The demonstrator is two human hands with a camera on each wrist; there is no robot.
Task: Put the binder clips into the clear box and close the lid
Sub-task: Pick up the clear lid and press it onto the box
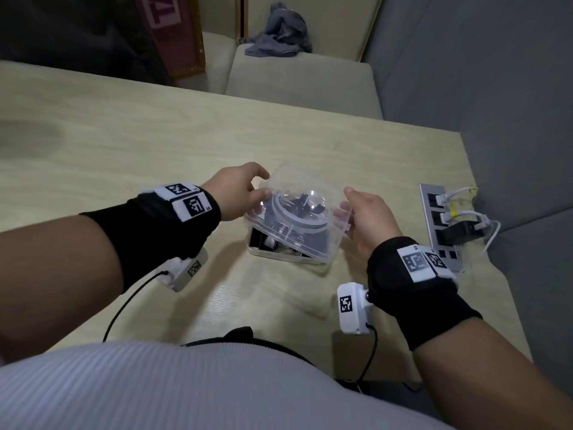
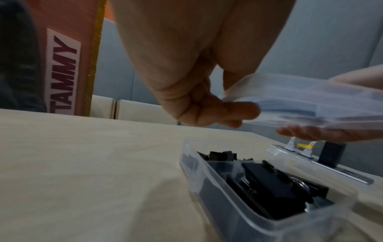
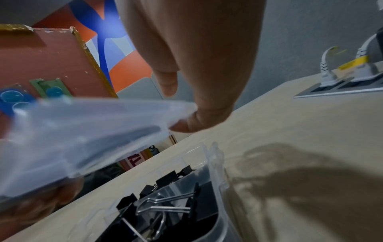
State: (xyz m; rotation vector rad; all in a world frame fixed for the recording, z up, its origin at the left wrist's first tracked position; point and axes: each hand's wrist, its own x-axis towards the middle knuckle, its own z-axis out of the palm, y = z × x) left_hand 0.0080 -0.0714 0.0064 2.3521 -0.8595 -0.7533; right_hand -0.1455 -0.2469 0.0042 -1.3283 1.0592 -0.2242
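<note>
The tabletop (image 1: 130, 144) carries the clear box (image 1: 322, 259), its binder clips (image 2: 267, 188) already heaped inside. Above it, held tilted and clear of the rim, is the lid (image 1: 297, 209): the left hand (image 1: 235, 190) pinches 1 edge, the right hand (image 1: 369, 221) curls round the other. Lowered askew, it could catch on a raised clip handle and fail to seat, or nudge the box sideways.

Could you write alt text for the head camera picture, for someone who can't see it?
Two hands, left hand and right hand, hold a clear lid above an open clear box of black binder clips on a pale wooden table. A power strip lies to the right.
</note>
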